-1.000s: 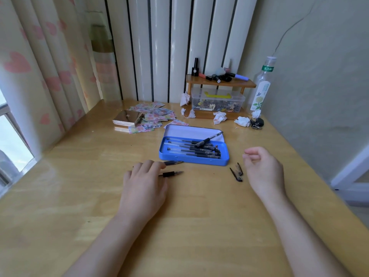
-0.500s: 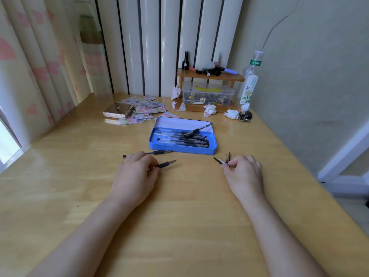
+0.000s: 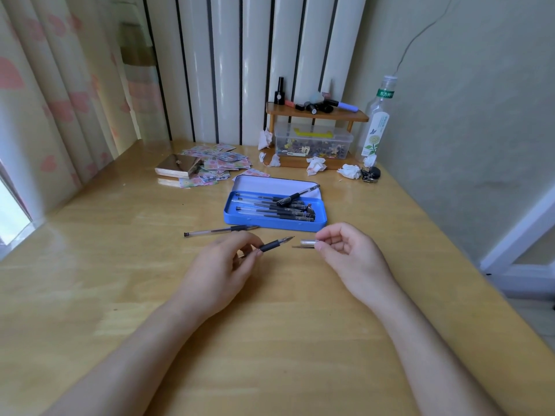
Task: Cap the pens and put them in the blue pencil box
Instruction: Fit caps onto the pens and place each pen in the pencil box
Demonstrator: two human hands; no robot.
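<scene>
My left hand (image 3: 222,265) holds an uncapped black-grip pen (image 3: 274,243) above the table, its tip pointing right. My right hand (image 3: 348,250) pinches a clear pen cap (image 3: 307,243), its opening a short gap from the pen tip. Behind them the blue pencil box (image 3: 274,224) lies open with several capped pens inside; one pen (image 3: 297,195) leans across its lid edge. Another uncapped pen (image 3: 220,230) lies on the table just left of the box's front.
The wooden table (image 3: 270,340) has a wall along its right edge and a curtain at left. At the back are scattered stickers and a small gold box (image 3: 177,168), crumpled tissues (image 3: 315,165), a wooden shelf over a clear container (image 3: 313,142), and a bottle (image 3: 377,121).
My left hand lifted a pen off the table. My right hand picked up a cap from the table and brought it left toward the pen tip. The camera view shifted slightly.
</scene>
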